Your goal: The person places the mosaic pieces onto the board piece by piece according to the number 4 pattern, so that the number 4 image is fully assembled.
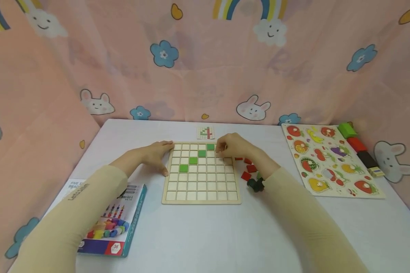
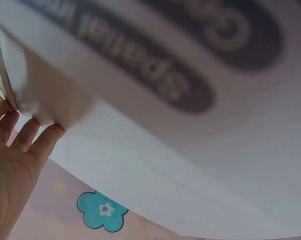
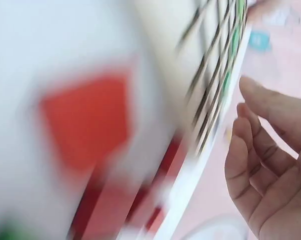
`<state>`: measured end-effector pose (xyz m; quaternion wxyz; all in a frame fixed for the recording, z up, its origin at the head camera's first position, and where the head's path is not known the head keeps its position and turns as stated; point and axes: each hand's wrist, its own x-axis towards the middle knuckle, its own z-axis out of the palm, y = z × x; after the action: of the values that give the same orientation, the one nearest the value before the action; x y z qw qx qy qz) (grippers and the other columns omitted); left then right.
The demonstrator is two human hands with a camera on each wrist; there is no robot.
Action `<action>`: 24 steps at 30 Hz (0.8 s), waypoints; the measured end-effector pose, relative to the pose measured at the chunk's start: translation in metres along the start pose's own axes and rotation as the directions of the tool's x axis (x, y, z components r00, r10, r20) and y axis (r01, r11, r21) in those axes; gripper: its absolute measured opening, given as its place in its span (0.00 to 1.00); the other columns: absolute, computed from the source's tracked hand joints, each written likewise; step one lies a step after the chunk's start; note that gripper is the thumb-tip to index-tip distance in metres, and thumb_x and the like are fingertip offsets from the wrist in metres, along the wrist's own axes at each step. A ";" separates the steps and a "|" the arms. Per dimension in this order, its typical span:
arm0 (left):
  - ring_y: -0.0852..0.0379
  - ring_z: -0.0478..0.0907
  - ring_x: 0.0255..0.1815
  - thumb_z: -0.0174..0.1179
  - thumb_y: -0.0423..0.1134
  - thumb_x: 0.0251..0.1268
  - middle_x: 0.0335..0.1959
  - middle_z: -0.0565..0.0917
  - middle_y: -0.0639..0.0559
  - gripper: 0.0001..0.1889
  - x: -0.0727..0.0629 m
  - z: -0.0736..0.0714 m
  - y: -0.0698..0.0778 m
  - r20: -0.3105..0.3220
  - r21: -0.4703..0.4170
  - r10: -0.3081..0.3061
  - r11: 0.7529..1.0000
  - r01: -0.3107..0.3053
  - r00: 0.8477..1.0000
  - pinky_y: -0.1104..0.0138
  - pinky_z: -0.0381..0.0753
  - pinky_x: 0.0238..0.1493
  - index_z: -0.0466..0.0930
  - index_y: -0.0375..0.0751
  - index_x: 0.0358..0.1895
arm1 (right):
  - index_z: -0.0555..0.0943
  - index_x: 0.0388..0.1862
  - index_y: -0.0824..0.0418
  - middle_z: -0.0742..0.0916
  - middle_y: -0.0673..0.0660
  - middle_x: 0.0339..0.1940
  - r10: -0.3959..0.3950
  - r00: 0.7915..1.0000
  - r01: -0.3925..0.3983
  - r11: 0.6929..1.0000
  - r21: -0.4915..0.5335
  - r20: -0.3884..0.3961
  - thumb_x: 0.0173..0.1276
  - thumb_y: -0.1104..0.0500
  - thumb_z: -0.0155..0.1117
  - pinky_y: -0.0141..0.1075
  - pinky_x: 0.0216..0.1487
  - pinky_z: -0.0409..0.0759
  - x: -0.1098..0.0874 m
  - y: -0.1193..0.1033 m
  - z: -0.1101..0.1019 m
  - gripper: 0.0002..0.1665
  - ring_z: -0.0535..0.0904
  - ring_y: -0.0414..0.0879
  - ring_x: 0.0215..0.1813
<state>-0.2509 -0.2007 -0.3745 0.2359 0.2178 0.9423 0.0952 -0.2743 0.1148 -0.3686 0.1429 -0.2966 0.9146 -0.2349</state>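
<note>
A wooden grid board [image 1: 201,202] with pale squares lies on the table, and green square tiles [image 1: 193,160] form a diagonal on it. My left hand [image 1: 152,156] touches the board's upper left edge, fingers extended and thumb spread; its fingertips meet the edge in the left wrist view. Over the board's upper right part is my right hand [image 1: 235,145], thumb and fingertips brought close together. No tile shows between those fingers [image 3: 235,150] in the right wrist view, and I cannot tell whether they pinch one. Behind the board lies a small pattern card [image 1: 205,133] with green and red squares.
Loose red tiles [image 1: 246,176] and a dark green heap [image 1: 255,185] lie right of the board, near my right wrist. A fruit puzzle board [image 1: 343,192] is at the right, with coloured blocks [image 1: 356,144] beside it. A box [image 1: 133,223] sits under my left forearm.
</note>
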 end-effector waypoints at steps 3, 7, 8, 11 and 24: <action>0.30 0.45 0.81 0.77 0.55 0.45 0.82 0.47 0.36 0.62 0.000 -0.001 0.002 0.000 0.000 0.007 1.000 -0.007 1.000 0.42 0.50 0.81 0.47 0.33 0.78 | 0.84 0.33 0.57 0.85 0.53 0.29 0.065 0.998 -0.065 0.998 0.021 -0.004 0.63 0.59 0.70 0.32 0.35 0.75 -0.020 0.029 -0.017 0.03 0.76 0.44 0.34; 0.31 0.45 0.81 0.77 0.54 0.46 0.82 0.47 0.37 0.61 0.001 0.000 0.003 0.003 0.004 -0.012 1.000 0.012 1.000 0.41 0.51 0.80 0.47 0.34 0.79 | 0.84 0.33 0.57 0.86 0.54 0.30 0.121 0.992 -0.122 0.992 0.033 0.031 0.62 0.60 0.70 0.33 0.35 0.76 -0.043 0.060 -0.031 0.03 0.78 0.46 0.35; 0.31 0.45 0.81 0.77 0.54 0.46 0.82 0.47 0.38 0.61 0.001 0.000 0.003 0.003 0.009 -0.015 1.000 0.015 1.000 0.41 0.51 0.80 0.47 0.34 0.79 | 0.83 0.34 0.57 0.86 0.54 0.31 0.138 0.989 -0.140 0.990 0.035 0.051 0.62 0.60 0.71 0.34 0.37 0.77 -0.049 0.066 -0.033 0.04 0.78 0.46 0.36; 0.31 0.45 0.81 0.76 0.54 0.47 0.82 0.47 0.38 0.61 0.001 0.002 0.001 0.002 0.014 -0.018 1.000 0.018 1.000 0.42 0.51 0.80 0.47 0.35 0.79 | 0.84 0.35 0.56 0.85 0.53 0.34 0.188 0.973 -0.192 0.981 0.020 0.131 0.61 0.57 0.72 0.33 0.40 0.76 -0.061 0.079 -0.036 0.07 0.77 0.47 0.40; 0.30 0.46 0.81 0.77 0.55 0.46 0.82 0.47 0.38 0.62 0.002 0.002 0.000 -0.008 0.025 -0.006 1.000 0.007 1.000 0.42 0.52 0.80 0.47 0.34 0.79 | 0.81 0.33 0.56 0.82 0.53 0.34 0.231 0.952 -0.236 0.972 -0.002 0.201 0.57 0.58 0.76 0.33 0.41 0.77 -0.074 0.087 -0.034 0.10 0.75 0.47 0.41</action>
<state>-0.2515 -0.2001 -0.3771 0.2296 0.2173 0.9450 0.0835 -0.2718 0.2339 -0.3756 0.2640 -0.2069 0.9215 -0.1955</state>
